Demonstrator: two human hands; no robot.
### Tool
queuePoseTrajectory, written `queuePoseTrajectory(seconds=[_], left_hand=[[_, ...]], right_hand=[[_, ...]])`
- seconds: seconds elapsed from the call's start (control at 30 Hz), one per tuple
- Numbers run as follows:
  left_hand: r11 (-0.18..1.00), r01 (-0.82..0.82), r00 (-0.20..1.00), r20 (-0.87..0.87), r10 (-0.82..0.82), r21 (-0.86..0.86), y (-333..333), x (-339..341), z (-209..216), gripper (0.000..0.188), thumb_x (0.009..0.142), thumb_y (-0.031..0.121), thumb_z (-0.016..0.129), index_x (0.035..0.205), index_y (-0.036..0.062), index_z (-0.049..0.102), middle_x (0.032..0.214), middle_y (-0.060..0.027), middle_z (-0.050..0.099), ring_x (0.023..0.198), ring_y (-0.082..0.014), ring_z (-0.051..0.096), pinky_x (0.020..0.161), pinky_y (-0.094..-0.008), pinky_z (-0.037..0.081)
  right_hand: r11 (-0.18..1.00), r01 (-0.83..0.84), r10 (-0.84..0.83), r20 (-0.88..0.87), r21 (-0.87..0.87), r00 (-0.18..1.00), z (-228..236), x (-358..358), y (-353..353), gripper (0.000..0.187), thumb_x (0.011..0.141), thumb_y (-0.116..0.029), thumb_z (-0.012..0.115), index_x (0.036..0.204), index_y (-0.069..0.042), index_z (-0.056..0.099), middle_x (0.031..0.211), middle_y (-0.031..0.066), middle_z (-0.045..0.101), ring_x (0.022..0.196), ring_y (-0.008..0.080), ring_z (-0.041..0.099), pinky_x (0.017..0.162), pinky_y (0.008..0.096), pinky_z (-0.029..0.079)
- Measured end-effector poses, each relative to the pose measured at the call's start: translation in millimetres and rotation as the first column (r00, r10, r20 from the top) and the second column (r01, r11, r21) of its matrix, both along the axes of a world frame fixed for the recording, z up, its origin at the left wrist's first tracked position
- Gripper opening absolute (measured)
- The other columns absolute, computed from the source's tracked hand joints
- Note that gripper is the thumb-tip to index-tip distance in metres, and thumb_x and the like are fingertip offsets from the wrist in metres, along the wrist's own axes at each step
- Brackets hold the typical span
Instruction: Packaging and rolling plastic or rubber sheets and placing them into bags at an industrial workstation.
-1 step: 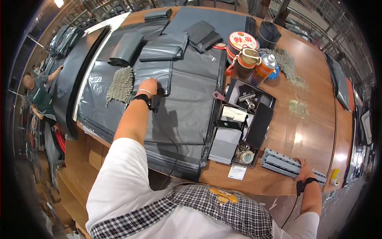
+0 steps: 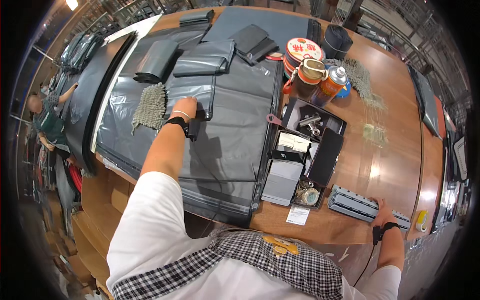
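Observation:
My left hand (image 2: 184, 108) is closed over the near edge of a folded grey plastic sheet (image 2: 202, 90). Its fingertips are hidden, so what they hold cannot be made out. Left of that hand lies a shaggy grey-green cloth (image 2: 150, 106). More folded plastic bundles, one (image 2: 156, 61) behind the cloth and another (image 2: 201, 66) beyond the sheet, rest on a large grey plastic layer (image 2: 227, 135). At the near right, my right hand (image 2: 384, 214) grips a long grey ribbed bundle (image 2: 352, 204) with dark marks along it, fingers over its top.
Open black boxes (image 2: 327, 155) with metal clips and white slips stand mid-table. Behind them are a lidded bottle (image 2: 309, 77), a spray can (image 2: 331, 86), round tins (image 2: 302, 50) and a dark roll (image 2: 337, 42). A tape roll (image 2: 422, 221) lies at right. Another person (image 2: 50, 122) stands far left.

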State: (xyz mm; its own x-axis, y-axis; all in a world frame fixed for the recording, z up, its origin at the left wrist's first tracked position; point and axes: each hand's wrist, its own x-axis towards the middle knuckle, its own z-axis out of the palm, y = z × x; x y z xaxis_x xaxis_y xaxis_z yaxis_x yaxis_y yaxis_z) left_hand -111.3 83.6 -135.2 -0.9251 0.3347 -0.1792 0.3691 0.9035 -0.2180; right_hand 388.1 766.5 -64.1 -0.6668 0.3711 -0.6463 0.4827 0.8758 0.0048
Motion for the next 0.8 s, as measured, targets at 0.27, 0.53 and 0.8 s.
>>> queuePoseTrajectory(seconds=[0.27,0.53,0.8], left_hand=[[0.924,-0.348,0.937,0.026,0.348,0.159,-32,-6,1,0.024,0.080,0.008,0.060,0.103,0.0119,0.067,0.109,-0.0183,0.058,0.107,-0.0394,0.055,0.090,-0.0452,0.047],[0.966,0.188,0.937,0.263,-0.230,0.175,-3,141,41,0.022,0.079,0.010,0.063,0.099,0.0043,0.067,0.104,-0.0211,0.059,0.099,-0.0393,0.058,0.085,-0.0447,0.049],[0.901,0.021,0.999,0.024,-0.035,0.433,2,274,18,0.025,0.079,0.008,0.063,0.104,0.0053,0.065,0.121,-0.0133,0.057,0.111,-0.0363,0.053,0.096,-0.0430,0.046]], right_hand=[[0.994,-0.093,0.092,0.019,0.061,0.996,6,-3,-1,0.097,0.036,-0.013,0.084,0.126,-0.016,0.047,0.125,0.0130,0.048,0.117,0.0370,0.052,0.098,0.0415,0.048],[0.995,-0.076,0.074,0.036,0.057,0.997,15,-2,-7,0.098,0.039,-0.017,0.085,0.130,-0.019,0.049,0.127,0.0136,0.048,0.120,0.0356,0.050,0.101,0.0396,0.047],[0.997,-0.070,0.070,-0.011,0.024,0.997,10,20,4,0.101,0.039,-0.024,0.087,0.131,-0.010,0.049,0.126,0.0168,0.049,0.122,0.0340,0.049,0.102,0.0378,0.048]])
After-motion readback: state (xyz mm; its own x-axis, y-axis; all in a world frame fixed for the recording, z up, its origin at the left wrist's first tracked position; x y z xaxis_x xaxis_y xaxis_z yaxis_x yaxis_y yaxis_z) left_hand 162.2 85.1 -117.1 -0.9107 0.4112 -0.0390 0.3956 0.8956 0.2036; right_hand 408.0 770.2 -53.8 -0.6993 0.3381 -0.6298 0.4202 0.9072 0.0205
